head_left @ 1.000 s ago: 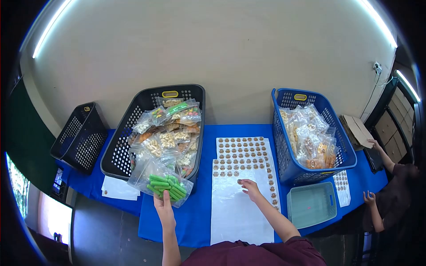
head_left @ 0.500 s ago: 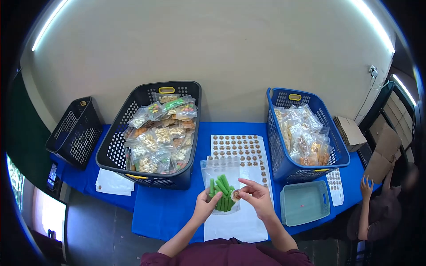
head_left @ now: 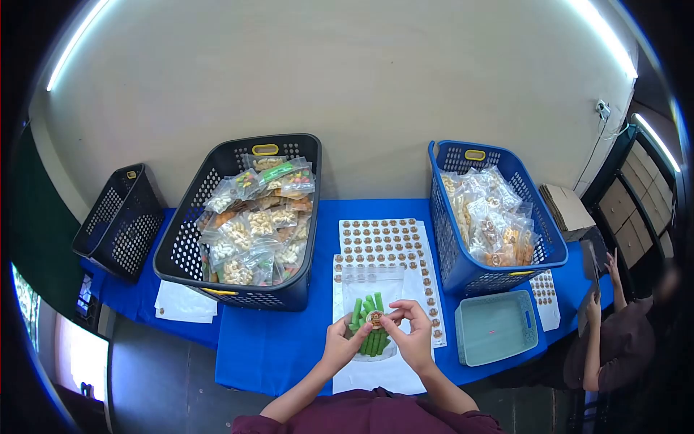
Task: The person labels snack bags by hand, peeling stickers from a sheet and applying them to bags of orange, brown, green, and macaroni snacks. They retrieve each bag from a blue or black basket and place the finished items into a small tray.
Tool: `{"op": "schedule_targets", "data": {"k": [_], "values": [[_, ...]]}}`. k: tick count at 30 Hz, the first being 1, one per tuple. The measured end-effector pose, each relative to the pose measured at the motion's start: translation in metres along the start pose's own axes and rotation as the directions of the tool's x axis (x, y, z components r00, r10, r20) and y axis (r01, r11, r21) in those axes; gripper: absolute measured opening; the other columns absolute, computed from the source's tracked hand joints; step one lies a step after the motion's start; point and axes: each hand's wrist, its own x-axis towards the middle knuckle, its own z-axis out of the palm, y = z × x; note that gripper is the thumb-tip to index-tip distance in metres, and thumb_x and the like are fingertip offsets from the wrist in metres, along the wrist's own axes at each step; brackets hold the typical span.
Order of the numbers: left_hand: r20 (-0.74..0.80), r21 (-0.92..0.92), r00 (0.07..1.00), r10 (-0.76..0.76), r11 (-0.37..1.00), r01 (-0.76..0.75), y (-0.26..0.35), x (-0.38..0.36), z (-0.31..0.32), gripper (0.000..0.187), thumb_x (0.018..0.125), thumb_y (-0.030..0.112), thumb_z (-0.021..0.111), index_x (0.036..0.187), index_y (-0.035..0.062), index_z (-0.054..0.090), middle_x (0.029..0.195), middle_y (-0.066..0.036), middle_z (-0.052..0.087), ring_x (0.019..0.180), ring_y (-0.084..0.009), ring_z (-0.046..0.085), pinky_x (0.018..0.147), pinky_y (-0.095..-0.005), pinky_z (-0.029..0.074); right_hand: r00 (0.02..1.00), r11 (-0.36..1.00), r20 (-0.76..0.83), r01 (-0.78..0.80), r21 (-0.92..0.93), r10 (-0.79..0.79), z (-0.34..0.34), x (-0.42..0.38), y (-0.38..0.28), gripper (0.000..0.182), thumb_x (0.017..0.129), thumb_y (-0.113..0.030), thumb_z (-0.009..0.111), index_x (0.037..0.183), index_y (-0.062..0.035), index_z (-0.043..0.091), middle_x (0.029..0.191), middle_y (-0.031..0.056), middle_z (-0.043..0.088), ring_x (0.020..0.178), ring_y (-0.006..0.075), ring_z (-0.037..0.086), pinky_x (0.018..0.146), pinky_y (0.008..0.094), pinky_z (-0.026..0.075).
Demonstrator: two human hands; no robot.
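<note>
A clear zip bag (head_left: 371, 281) of green stick-shaped snacks (head_left: 381, 341) is held in front of me, over the sheets. My left hand (head_left: 343, 347) grips its left side, thumb across the front. A round brown-and-white sticker (head_left: 374, 319) lies against the front of the bag, between my two thumbs. My right hand (head_left: 412, 338) pinches the sticker's right edge, fingers bent. Behind the bag lie white sticker sheets (head_left: 426, 269) with rows of the same round stickers.
A large black basket (head_left: 170, 249) of bagged snacks stands left, a blue basket (head_left: 452, 271) of bagged snacks right. Nearer me is a pale green tray (head_left: 473, 354). Another black basket (head_left: 134, 242) is far left. At right, another person (head_left: 614, 343) holds a cardboard piece (head_left: 589, 282).
My right hand has brought the sticker leftward onto the bag's front, where my left thumb now meets it. The other person's cardboard has turned nearly edge-on.
</note>
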Motion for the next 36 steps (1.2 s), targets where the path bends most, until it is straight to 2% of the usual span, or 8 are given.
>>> {"op": "schedule_targets", "data": {"k": [9,15,24,27,28,31,32,36], "values": [[0.013,0.088,1.000,0.015,0.996,-0.016,0.006,-0.001,0.002,0.030,0.079,0.019,0.064,0.097,-0.0044,0.057,0.083,-0.006,0.062,0.074,-0.0078,0.057,0.064,-0.0220,0.047,0.998,0.993,-0.008,-0.058,0.106,0.059,0.003,0.000,-0.004,0.025,0.073,0.001,0.062,0.096,0.0006,0.050,0.069,0.0017,0.057,0.066,0.0049,0.048,0.067,0.0203,0.037],[-0.021,0.067,1.000,0.003,0.998,-0.002,0.001,0.000,0.005,0.027,0.082,0.017,0.059,0.098,-0.0057,0.057,0.081,-0.006,0.063,0.071,-0.0064,0.057,0.061,-0.0204,0.047,1.000,0.999,-0.013,-0.021,0.031,0.021,0.000,-0.001,0.001,0.026,0.073,0.001,0.061,0.096,0.0006,0.050,0.070,0.0020,0.057,0.066,0.0049,0.048,0.067,0.0205,0.037],[-0.031,0.178,0.999,0.032,0.984,-0.026,0.000,0.001,0.005,0.025,0.084,0.018,0.056,0.095,-0.0045,0.058,0.079,-0.005,0.062,0.068,-0.0046,0.055,0.057,-0.0197,0.045,0.993,0.924,0.011,0.115,-0.366,-0.119,-0.003,0.005,-0.008,0.025,0.068,-0.010,0.069,0.088,-0.0051,0.054,0.056,-0.0018,0.052,0.056,0.0067,0.043,0.059,0.0183,0.031],[-0.083,0.095,0.996,-0.033,0.995,0.041,-0.012,0.002,-0.002,0.024,0.084,0.019,0.056,0.093,-0.0036,0.059,0.077,-0.004,0.062,0.066,-0.0034,0.054,0.056,-0.0194,0.044,1.000,0.922,-0.020,-0.014,-0.387,0.007,-0.008,0.008,-0.008,0.028,0.067,-0.010,0.071,0.087,-0.0048,0.052,0.051,-0.0044,0.043,0.053,0.0060,0.039,0.056,0.0188,0.029],[-0.096,0.053,0.995,-0.002,0.999,0.008,-0.006,0.002,0.000,0.024,0.084,0.019,0.056,0.093,-0.0036,0.059,0.075,-0.002,0.061,0.066,-0.0029,0.052,0.056,-0.0188,0.043,0.997,0.946,-0.046,-0.075,-0.315,0.064,-0.009,0.009,0.000,0.031,0.067,-0.008,0.071,0.090,-0.0045,0.050,0.058,-0.0039,0.041,0.055,0.0055,0.037,0.057,0.0193,0.032],[-0.111,0.059,0.994,-0.008,0.998,0.014,0.002,0.002,-0.003,0.025,0.084,0.019,0.056,0.093,-0.0037,0.059,0.076,-0.002,0.061,0.067,-0.0028,0.053,0.056,-0.0182,0.043,0.988,0.999,-0.155,-0.005,0.034,0.011,-0.005,0.012,0.013,0.036,0.066,-0.017,0.074,0.090,-0.0031,0.051,0.066,-0.0001,0.045,0.058,0.0075,0.041,0.060,0.0218,0.036],[-0.108,0.040,0.994,0.004,0.999,0.000,0.004,0.002,-0.001,0.024,0.084,0.019,0.057,0.093,-0.0034,0.059,0.076,-0.001,0.061,0.066,-0.0027,0.052,0.056,-0.0183,0.043,0.994,0.993,-0.097,-0.040,0.111,0.051,-0.004,0.008,0.016,0.040,0.067,-0.016,0.074,0.095,-0.0015,0.050,0.077,0.0040,0.051,0.064,0.0096,0.047,0.066,0.0230,0.042],[-0.076,0.139,0.997,-0.005,0.990,0.016,-0.007,-0.002,0.001,0.024,0.083,0.020,0.057,0.094,-0.0023,0.059,0.073,-0.002,0.062,0.063,-0.0023,0.052,0.054,-0.0187,0.043,0.983,0.971,0.091,-0.174,0.165,0.161,0.004,0.002,0.019,0.035,0.072,-0.013,0.069,0.099,0.0022,0.052,0.089,0.0093,0.059,0.081,0.0134,0.056,0.069,0.0259,0.045]]}}
